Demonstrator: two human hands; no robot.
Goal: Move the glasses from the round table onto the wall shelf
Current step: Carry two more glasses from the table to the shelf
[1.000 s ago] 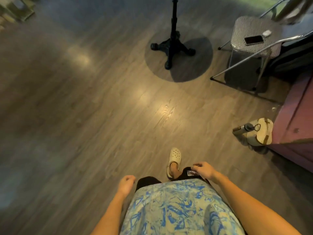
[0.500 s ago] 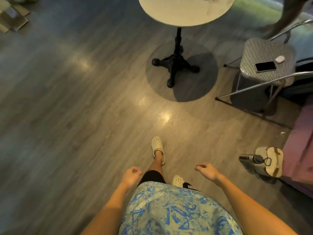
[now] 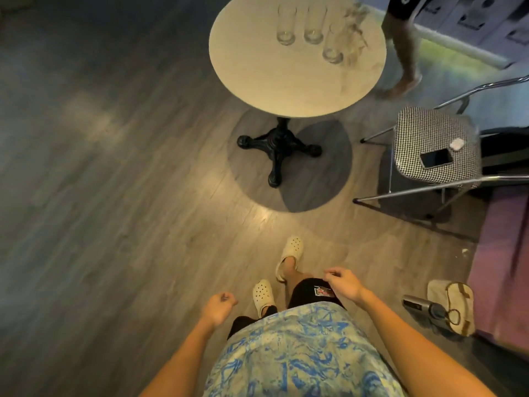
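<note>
Three tall clear glasses stand on the round white table (image 3: 286,81) ahead of me: one on the left (image 3: 285,25), one in the middle (image 3: 314,24), one further right (image 3: 335,43). A blurred clear object sits behind them near the far right rim. My left hand (image 3: 219,306) hangs low by my hip, fingers loosely curled, holding nothing. My right hand (image 3: 342,283) hovers over my thigh, fingers spread a little, holding nothing. Both hands are far from the table. No wall shelf is in view.
The table stands on a black pedestal base (image 3: 276,149). A checked stool (image 3: 436,147) with metal legs holds a phone (image 3: 436,158) on the right. A bottle (image 3: 420,306) and a bag (image 3: 452,306) lie on the floor by a purple bench (image 3: 503,253). Another person's leg (image 3: 403,53) is beyond the table.
The view has tilted up and moved forward, bringing the tabletop and the glasses into sight. My feet have stepped toward the table. Both hands stay low and hold nothing.
</note>
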